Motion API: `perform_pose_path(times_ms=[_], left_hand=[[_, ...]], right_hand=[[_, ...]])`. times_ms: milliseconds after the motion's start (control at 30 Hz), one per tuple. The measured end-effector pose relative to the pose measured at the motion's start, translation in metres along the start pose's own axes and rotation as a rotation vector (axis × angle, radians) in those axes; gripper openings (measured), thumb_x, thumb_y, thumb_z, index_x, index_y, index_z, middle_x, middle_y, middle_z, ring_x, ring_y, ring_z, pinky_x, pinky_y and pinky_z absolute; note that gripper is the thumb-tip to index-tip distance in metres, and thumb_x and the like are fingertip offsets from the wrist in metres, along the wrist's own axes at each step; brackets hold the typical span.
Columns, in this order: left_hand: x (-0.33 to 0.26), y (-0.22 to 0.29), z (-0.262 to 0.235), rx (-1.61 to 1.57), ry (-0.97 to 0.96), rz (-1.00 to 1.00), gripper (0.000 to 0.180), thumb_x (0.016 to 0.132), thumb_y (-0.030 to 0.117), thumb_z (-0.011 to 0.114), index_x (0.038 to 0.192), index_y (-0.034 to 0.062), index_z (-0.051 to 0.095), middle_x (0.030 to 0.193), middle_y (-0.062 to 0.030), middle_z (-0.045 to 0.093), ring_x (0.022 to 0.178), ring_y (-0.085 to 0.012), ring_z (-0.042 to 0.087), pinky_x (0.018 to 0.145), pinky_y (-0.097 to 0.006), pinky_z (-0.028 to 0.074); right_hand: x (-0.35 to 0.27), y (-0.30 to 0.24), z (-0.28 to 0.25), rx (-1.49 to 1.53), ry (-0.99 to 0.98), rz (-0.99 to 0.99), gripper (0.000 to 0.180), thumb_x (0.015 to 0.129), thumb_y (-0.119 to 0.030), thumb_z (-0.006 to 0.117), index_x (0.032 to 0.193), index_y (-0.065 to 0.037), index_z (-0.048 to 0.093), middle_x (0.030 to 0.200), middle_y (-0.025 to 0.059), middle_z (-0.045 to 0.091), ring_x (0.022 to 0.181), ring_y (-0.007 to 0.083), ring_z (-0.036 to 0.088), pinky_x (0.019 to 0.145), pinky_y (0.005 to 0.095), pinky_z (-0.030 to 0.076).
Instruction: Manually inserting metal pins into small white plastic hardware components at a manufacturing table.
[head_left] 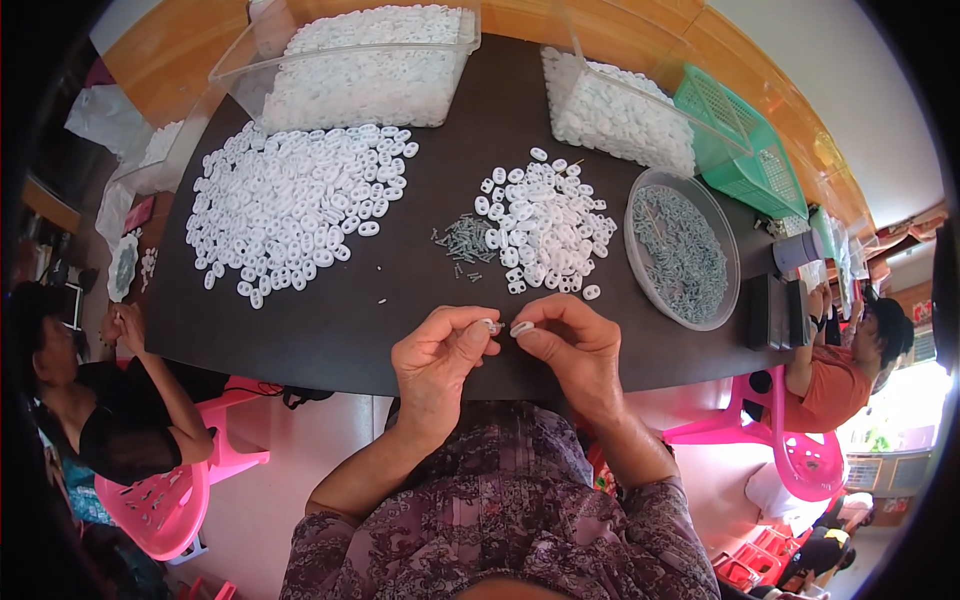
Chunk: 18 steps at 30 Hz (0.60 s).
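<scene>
Both hands meet just above the near edge of the dark table (300,345). Between thumb and fingertips, my left hand (432,362) pinches a small white plastic piece (488,325) with a bit of metal, perhaps a screw, at its end. My right hand (585,358) grips a white oval plastic piece (522,328) by thumb and forefinger, close to the left fingertips. Just beyond them lie a heap of white two-hole plastic pieces (555,228) and a little pile of grey screws (465,238).
A bigger heap of white oval pieces (300,200) spreads at left. Behind stand clear bins of white pieces (365,80) (620,110) and a green basket (760,170). A round tub of screws (682,255) and a black box (775,312) are at right. People sit on both sides.
</scene>
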<state>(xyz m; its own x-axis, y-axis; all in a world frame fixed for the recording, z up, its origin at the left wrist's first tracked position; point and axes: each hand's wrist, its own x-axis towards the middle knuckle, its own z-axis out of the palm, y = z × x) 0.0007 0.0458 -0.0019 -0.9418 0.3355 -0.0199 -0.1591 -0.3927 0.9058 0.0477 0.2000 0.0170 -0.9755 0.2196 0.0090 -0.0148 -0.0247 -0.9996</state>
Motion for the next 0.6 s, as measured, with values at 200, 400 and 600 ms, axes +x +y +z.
perform_pose_path(times_ms=[200, 400, 600], left_hand=[[-0.0017, 0.0013, 0.0009, -0.040, 0.026, 0.007, 0.020, 0.090, 0.009, 0.063, 0.106, -0.0019, 0.064, 0.083, -0.0064, 0.065, 0.067, -0.0088, 0.059, 0.058, -0.019, 0.045], [-0.0058, 0.0024, 0.0024, -0.011, 0.039, -0.001, 0.019, 0.088, 0.007, 0.064, 0.104, -0.0037, 0.062, 0.082, -0.0074, 0.065, 0.064, -0.0089, 0.059, 0.057, -0.019, 0.046], [-0.0078, 0.0041, 0.0049, -0.006, 0.062, -0.016, 0.016, 0.088, 0.005, 0.064, 0.101, -0.0038, 0.062, 0.082, -0.0074, 0.065, 0.064, -0.0088, 0.059, 0.057, -0.019, 0.047]], right_hand=[[0.0054, -0.0071, 0.0027, -0.021, 0.003, 0.060, 0.015, 0.087, -0.003, 0.064, 0.102, -0.002, 0.065, 0.085, -0.0016, 0.064, 0.076, 0.0022, 0.054, 0.064, 0.0174, 0.043], [0.0101, -0.0037, -0.0007, 0.096, 0.018, 0.110, 0.016, 0.086, -0.004, 0.064, 0.101, 0.001, 0.067, 0.084, 0.0041, 0.067, 0.071, 0.0064, 0.057, 0.060, 0.0189, 0.043], [0.0093, -0.0066, 0.0039, 0.044, 0.012, 0.085, 0.016, 0.086, -0.003, 0.065, 0.101, -0.001, 0.068, 0.084, -0.0001, 0.065, 0.076, 0.0030, 0.055, 0.065, 0.0176, 0.043]])
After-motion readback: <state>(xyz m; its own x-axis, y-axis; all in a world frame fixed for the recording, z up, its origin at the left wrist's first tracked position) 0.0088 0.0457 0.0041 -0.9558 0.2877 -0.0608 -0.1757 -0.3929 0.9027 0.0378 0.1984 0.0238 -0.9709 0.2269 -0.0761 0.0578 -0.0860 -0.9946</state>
